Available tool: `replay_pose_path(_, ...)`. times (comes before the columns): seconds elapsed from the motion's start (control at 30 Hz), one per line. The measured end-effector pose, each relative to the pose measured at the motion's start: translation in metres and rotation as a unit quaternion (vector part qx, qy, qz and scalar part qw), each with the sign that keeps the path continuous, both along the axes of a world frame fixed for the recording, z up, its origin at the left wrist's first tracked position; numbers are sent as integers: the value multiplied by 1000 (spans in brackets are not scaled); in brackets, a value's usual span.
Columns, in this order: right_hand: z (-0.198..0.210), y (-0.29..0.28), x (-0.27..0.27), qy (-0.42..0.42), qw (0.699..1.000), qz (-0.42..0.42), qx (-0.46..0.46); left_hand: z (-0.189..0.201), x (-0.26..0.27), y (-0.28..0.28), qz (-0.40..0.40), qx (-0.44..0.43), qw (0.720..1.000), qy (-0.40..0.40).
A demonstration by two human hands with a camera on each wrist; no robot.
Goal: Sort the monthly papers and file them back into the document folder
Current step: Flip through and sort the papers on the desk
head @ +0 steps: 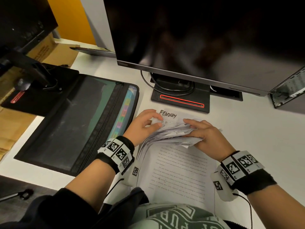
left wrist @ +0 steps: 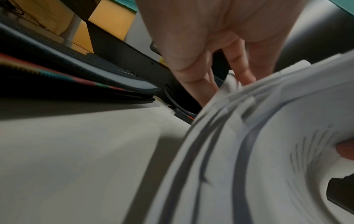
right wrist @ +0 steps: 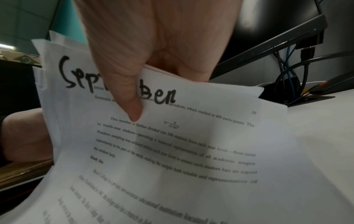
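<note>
- One black fabric document folder (head: 69,123), flat and rectangular, lying open at the left of the white desk (head: 257,129); mesh zip pocket uppermost, a row of coloured index tabs along its right edge.
- One left hand (head: 145,123), fingers curled, fingertips on the bent-up top edges of the sheets.
- One sheaf of white printed paper sheets (head: 168,134), count not readable, fanned and curled, beside the folder; a sheet headed "February" lies flat at the back.
- One right hand (head: 204,134), thumb and fingers pinching the sheaf; the sheet under its thumb is headed "September".
- One black monitor (head: 198,38) on a square stand, behind the sheets.
</note>
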State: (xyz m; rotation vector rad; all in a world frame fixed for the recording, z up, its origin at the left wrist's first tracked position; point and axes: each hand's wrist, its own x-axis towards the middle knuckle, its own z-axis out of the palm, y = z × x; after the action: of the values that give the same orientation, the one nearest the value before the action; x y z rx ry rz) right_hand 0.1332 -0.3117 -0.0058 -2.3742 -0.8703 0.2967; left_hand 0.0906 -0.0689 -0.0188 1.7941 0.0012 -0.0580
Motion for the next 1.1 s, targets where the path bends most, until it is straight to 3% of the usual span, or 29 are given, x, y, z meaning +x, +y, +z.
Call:
replay_pose_path(0.17,3,2,-2,7,1000,-8,1,-2,4,2,-36,59,997,43)
replay_pose_path(0.27,3,3,-3,-13,1000,0,7,-7,7,-1,17,100,994,42)
replay_pose_path(0.53,-3,-1,-5,-53,998,2,27,-15,15,-2,124,30,990,66)
replay_pose_path(0.7,-4,-1,-4,-37,999,-8,27,-7,8,1,61,12,998,9)
replay_pose_path(0.87,0,2,-5,-20,1000,-12,5,-5,6,3,-22,-9,994,109)
replay_pose_path(1.1,-4,1,-6,-38,999,-5,12,-8,13,-1,39,73,991,101)
